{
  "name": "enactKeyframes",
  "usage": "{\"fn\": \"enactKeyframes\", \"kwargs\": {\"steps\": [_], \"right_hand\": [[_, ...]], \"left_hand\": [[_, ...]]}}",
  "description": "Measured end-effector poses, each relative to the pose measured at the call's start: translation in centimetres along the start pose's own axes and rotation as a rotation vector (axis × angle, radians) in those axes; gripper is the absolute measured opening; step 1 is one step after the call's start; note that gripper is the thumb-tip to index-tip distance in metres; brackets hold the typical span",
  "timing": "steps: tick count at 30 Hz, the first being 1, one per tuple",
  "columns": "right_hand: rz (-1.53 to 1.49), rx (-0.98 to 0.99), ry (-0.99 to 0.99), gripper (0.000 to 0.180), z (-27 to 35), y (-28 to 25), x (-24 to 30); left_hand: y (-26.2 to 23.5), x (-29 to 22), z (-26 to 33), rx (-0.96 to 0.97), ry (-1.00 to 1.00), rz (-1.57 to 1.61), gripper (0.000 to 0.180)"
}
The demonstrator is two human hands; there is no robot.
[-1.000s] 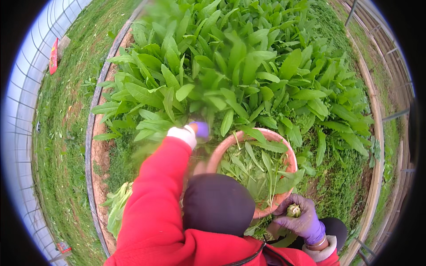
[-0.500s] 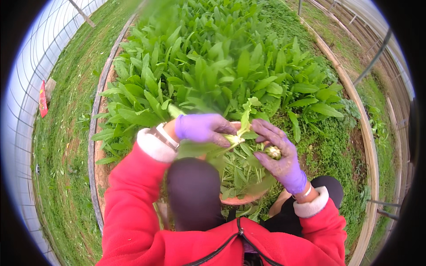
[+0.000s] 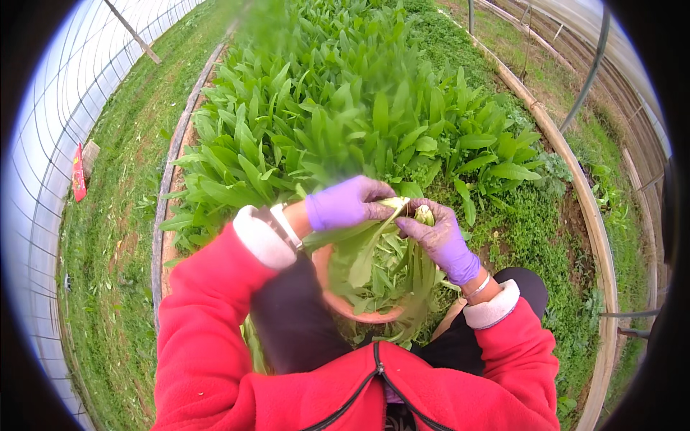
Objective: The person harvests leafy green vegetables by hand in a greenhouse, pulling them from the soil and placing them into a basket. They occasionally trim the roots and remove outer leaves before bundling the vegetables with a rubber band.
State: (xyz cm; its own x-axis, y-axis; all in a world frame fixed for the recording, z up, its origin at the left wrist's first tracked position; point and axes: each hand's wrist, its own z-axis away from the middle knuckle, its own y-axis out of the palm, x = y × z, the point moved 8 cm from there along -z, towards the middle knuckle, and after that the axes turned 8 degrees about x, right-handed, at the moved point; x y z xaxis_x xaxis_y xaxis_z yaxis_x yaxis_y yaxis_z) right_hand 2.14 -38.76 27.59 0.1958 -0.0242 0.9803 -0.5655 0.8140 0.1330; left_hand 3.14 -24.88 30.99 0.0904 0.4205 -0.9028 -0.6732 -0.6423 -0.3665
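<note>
Both my hands wear soiled purple gloves and meet above an orange basin [image 3: 336, 300]. My left hand [image 3: 351, 204] is closed round the pale base of a leafy green plant [image 3: 364, 260], whose leaves hang below it over the basin. In my right hand [image 3: 447, 243] is another leafy plant [image 3: 418, 281], its pale cut end up and its leaves trailing down. My right fingertips touch the base of the left plant. Loose green leaves [image 3: 382, 281] lie in the basin, partly hidden by the hanging leaves.
Ahead stands a dense bed of long-leaved greens [image 3: 338, 122]. A wooden edging [image 3: 167, 187] bounds it on the left, and a wooden rail [image 3: 575, 165] on the right. My dark-clad knee [image 3: 291, 309] is left of the basin. A red packet [image 3: 78, 174] stands far left.
My hands have come closer together, and the right fingers now touch the left plant's base. The right plant's cut end has turned upward. More of the basin shows as the view has shifted.
</note>
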Motion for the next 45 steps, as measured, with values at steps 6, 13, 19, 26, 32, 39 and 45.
{"fn": "enactKeyframes", "kwargs": {"steps": [6, 13, 19, 26, 32, 39, 45], "right_hand": [[-0.067, 0.007, -0.068, 0.023, -0.1, 0.0, 0.6], [0.054, 0.070, -0.092, 0.017, -0.3, 1.1, 0.4], [0.560, 0.071, -0.114, 0.021, -1.7, 1.1, -0.1], [0.771, 0.070, 0.041, 0.026, -2.8, -0.7, -2.4], [0.340, 0.242, 0.027, 0.050, -3.3, 0.2, -2.5], [0.015, 0.313, -0.001, 0.060, -3.2, 1.4, -0.4], [0.095, 0.145, -0.005, 0.056, -3.5, 0.7, 0.5]], "left_hand": [[0.6, -1.0, 1.0, -0.211, -0.039, -0.120, 0.031], [0.7, 0.2, 1.6, 0.072, -0.050, 0.166, 0.036], [-0.4, 0.5, 2.3, 0.104, 0.089, 0.217, 0.034], [-3.1, 1.8, 3.9, -0.070, 0.003, 0.204, 0.035], [-5.7, 1.7, 6.5, -0.357, -0.012, 0.340, 0.038], [-3.9, 1.2, 5.2, -0.527, -0.006, 0.142, 0.040], [-4.3, -0.9, 5.3, -0.654, 0.060, -0.339, 0.043]]}}
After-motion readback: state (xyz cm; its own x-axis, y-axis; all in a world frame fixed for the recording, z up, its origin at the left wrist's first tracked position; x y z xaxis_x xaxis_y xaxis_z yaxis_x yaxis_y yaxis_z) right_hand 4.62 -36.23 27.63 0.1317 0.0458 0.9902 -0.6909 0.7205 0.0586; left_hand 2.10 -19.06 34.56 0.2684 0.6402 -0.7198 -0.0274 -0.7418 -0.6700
